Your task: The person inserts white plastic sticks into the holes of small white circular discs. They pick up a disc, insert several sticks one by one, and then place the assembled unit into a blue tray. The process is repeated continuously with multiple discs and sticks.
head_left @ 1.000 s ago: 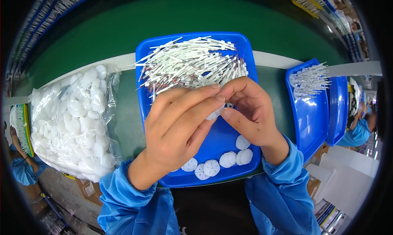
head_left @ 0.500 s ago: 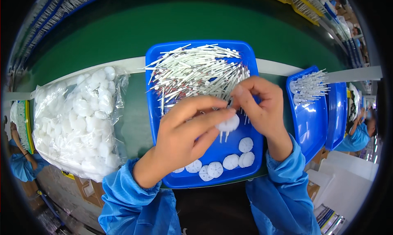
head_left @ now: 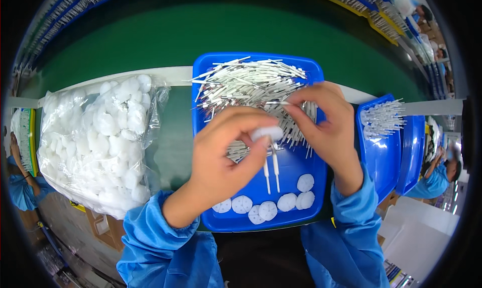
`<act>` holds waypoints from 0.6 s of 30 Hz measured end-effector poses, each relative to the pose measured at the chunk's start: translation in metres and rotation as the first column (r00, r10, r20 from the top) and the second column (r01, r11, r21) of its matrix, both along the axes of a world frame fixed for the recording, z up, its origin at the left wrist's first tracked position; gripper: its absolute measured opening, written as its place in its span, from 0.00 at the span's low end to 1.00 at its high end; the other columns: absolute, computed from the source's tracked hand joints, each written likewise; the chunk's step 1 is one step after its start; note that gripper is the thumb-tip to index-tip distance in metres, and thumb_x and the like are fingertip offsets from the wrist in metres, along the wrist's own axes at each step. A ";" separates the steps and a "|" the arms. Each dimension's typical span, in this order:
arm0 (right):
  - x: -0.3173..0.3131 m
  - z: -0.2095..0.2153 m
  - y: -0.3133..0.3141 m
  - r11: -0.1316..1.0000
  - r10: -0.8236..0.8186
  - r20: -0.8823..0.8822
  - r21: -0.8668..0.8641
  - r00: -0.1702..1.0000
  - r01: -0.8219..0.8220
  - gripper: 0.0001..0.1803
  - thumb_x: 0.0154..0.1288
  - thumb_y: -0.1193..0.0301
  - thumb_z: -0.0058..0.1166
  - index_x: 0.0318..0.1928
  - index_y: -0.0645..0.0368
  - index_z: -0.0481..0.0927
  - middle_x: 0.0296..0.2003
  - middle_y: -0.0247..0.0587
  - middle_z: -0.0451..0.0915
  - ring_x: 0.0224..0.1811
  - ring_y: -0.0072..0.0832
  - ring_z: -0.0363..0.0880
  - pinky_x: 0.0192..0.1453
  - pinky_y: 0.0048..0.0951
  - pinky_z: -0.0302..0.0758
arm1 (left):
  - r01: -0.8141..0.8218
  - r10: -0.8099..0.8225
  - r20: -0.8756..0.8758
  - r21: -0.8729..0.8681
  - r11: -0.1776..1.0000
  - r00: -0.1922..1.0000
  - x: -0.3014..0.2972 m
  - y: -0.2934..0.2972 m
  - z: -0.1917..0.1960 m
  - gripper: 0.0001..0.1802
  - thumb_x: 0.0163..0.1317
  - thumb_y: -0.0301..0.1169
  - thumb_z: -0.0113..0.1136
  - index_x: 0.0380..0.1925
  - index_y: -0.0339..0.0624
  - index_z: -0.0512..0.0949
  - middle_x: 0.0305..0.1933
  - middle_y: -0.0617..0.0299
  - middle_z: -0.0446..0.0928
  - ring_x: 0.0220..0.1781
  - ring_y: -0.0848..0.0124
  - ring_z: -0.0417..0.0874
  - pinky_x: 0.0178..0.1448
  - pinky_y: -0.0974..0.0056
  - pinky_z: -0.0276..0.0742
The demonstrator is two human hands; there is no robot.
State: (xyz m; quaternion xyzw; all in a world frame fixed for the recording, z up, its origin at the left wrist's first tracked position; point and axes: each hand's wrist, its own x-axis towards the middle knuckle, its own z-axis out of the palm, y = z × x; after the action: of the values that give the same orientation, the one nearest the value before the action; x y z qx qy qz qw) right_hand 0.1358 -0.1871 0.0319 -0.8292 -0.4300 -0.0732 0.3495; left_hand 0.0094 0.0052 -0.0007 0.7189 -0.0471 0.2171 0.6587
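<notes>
The left hand had a narrow grip, thumb and fingers closed on the edge of a white disc, from which two white sticks hung down above the main blue tray. The right hand pinched the end of a slim stick between thumb and fingertips, just beyond the disc and over the heap of sticks.

That heap filled the far part of the tray; the left hand hid some of it, and the right hand covered part of the tray's right rim. Along the near side lay a curved row of loose discs, some overlapping.

To the left, on the green tabletop, stood a clear bag packed with white discs. To the right was a second blue tray with a bristling cluster of sticks at its far end, and beside it a third blue tray. Farther out, a person in blue sat at the right, and another person's blue sleeve showed at the left.
</notes>
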 end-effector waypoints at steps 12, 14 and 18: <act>-0.050 -0.026 -0.011 0.905 0.027 -0.384 0.401 0.923 0.141 0.14 0.68 0.79 0.72 0.53 0.57 0.93 0.37 0.39 0.94 0.36 0.28 0.94 0.42 0.27 0.84 | -0.021 -0.023 -0.188 -0.227 0.974 0.982 -0.002 0.001 0.001 0.17 0.78 0.17 0.62 0.65 0.32 0.80 0.61 0.49 0.89 0.62 0.67 0.91 0.63 0.64 0.87; -0.048 -0.026 -0.011 0.933 0.028 -0.325 0.348 0.945 0.092 0.15 0.67 0.79 0.73 0.53 0.57 0.93 0.36 0.39 0.94 0.34 0.27 0.93 0.39 0.27 0.84 | -0.018 -0.027 -0.191 -0.227 0.974 0.981 -0.002 0.000 0.001 0.17 0.78 0.17 0.61 0.65 0.31 0.79 0.61 0.48 0.89 0.62 0.67 0.91 0.63 0.64 0.87; -0.046 -0.017 -0.015 0.981 0.032 -0.294 0.190 0.955 0.026 0.17 0.65 0.80 0.73 0.54 0.57 0.93 0.34 0.40 0.93 0.28 0.26 0.91 0.35 0.28 0.84 | -0.008 -0.028 -0.166 -0.211 0.977 0.986 -0.003 -0.001 0.000 0.18 0.79 0.17 0.60 0.65 0.31 0.78 0.61 0.47 0.89 0.63 0.67 0.90 0.63 0.64 0.87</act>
State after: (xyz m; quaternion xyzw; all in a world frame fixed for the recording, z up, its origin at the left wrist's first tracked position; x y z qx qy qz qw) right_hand 0.0895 -0.2016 0.0146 -0.7926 -0.3651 0.0110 0.4882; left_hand 0.0069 0.0042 -0.0009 0.6604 0.0283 0.1560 0.7340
